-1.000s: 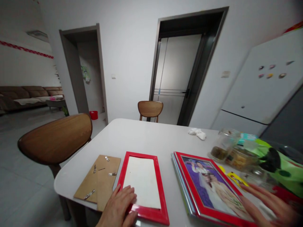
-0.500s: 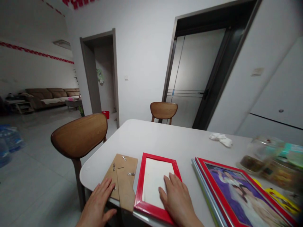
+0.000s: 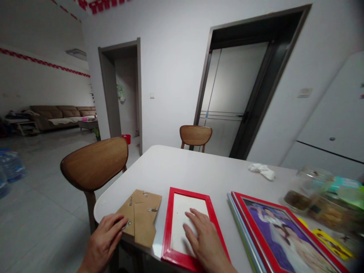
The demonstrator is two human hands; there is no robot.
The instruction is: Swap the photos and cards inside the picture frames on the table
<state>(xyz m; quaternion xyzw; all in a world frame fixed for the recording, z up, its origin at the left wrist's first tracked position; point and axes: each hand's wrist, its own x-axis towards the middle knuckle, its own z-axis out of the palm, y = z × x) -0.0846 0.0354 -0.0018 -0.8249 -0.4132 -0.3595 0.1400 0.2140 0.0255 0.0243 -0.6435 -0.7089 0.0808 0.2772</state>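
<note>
A brown picture frame backing board (image 3: 146, 216) with metal clips and a folding stand lies at the near left of the white table. My left hand (image 3: 104, 239) has its fingers closed on the board's left edge; the thumb is partly hidden. To the right is a red picture frame (image 3: 167, 227) with a white sheet (image 3: 178, 218) inside its border. My right hand (image 3: 203, 235) is over this sheet, fingers spread and holding nothing. Whether the fingertips touch the sheet I cannot tell.
Several stacked frames (image 3: 241, 227) stand to the right, a couple's photo (image 3: 280, 231) in the top red one. Behind them are clear jars (image 3: 301, 193), a yellow item (image 3: 332, 244) and a crumpled white tissue (image 3: 261, 171). Wooden chairs (image 3: 95, 163) stand at the table.
My left hand has gone from lying flat by the board to closing on its edge, and the board has shifted slightly left. My right hand's fingers have moved slightly left over the sheet.
</note>
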